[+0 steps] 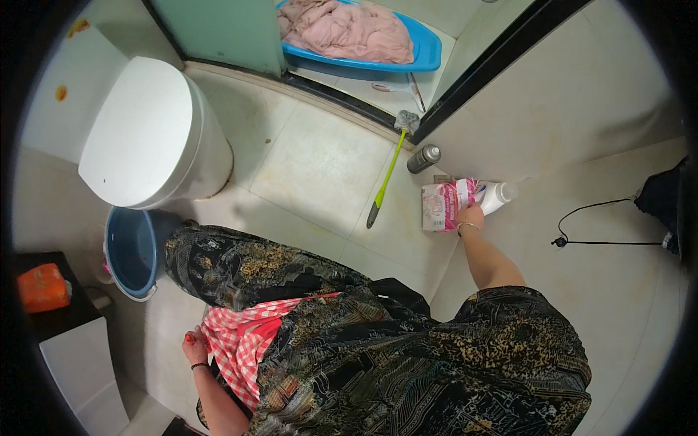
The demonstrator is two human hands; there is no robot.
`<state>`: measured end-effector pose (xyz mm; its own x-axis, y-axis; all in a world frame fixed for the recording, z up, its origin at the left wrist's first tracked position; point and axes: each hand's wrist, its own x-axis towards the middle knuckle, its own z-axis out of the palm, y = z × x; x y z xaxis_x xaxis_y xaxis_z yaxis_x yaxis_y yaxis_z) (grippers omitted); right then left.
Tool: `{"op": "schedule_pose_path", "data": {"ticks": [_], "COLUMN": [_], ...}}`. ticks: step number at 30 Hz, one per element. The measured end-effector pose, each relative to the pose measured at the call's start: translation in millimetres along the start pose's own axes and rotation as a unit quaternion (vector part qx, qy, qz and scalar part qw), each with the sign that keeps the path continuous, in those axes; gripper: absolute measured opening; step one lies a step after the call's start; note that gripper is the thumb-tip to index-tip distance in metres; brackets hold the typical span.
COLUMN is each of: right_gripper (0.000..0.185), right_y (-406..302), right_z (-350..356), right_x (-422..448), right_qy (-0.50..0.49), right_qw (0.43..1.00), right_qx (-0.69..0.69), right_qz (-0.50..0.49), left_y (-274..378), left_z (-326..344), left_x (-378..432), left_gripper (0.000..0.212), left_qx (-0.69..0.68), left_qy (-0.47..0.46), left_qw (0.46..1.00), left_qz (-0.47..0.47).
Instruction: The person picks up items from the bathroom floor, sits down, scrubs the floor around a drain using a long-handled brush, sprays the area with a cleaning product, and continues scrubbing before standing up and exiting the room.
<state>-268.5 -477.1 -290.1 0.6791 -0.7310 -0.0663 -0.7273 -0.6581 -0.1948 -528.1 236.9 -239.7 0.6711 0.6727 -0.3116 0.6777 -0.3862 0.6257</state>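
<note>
My right hand point(470, 217), with a bracelet at the wrist, grips the top end of a pink and white bag of washing powder point(435, 208). A white plastic bottle point(496, 196) stands right beside that bag, partly behind it. My left hand point(195, 346) is low at the left with curled fingers, next to a red-and-white checked cloth point(240, 340); whether it holds the cloth's edge cannot be told. A dark spray can point(423, 159) stands near the bag. On the floor lies a green-handled brush point(388, 174) with a grey head.
A white toilet point(144, 136) with its lid down stands at the left, a blue bucket point(132, 250) below it. Behind a black-framed glass partition, a blue tub point(425, 52) holds pink fabric point(349, 32), with a squeegee point(401, 88) nearby. A dark cabinet top point(71, 321) carries an orange packet point(44, 288).
</note>
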Motion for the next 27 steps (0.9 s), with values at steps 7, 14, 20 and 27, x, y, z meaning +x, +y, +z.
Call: {"op": "schedule_pose_path", "data": {"ticks": [7, 14, 20, 27], "right_gripper": [0.05, 0.09, 0.072, 0.055], "right_y": [-25, -115, -131, -127], "right_z": [51, 75, 92, 49], "right_x": [40, 69, 95, 72], "right_qy": [-0.015, 0.006, -0.076, -0.127], "right_qw": [0.983, 0.977, 0.991, 0.951], "right_qx": [0.136, 0.166, 0.042, -0.044], "right_qz": [-0.123, -0.134, -0.103, -0.279], "left_y": [1, -5, -10, -1], "left_z": [-5, -15, -24, -20], "left_x": [1, -13, -29, -31], "left_gripper": [0.032, 0.034, 0.034, 0.028], "left_qx": [-0.054, 0.006, -0.036, -0.118], "left_qy": [0.001, 0.041, 0.075, 0.094], "left_qw": [0.997, 0.998, 0.994, 0.988], "left_qz": [-0.057, -0.039, -0.072, -0.046]}}
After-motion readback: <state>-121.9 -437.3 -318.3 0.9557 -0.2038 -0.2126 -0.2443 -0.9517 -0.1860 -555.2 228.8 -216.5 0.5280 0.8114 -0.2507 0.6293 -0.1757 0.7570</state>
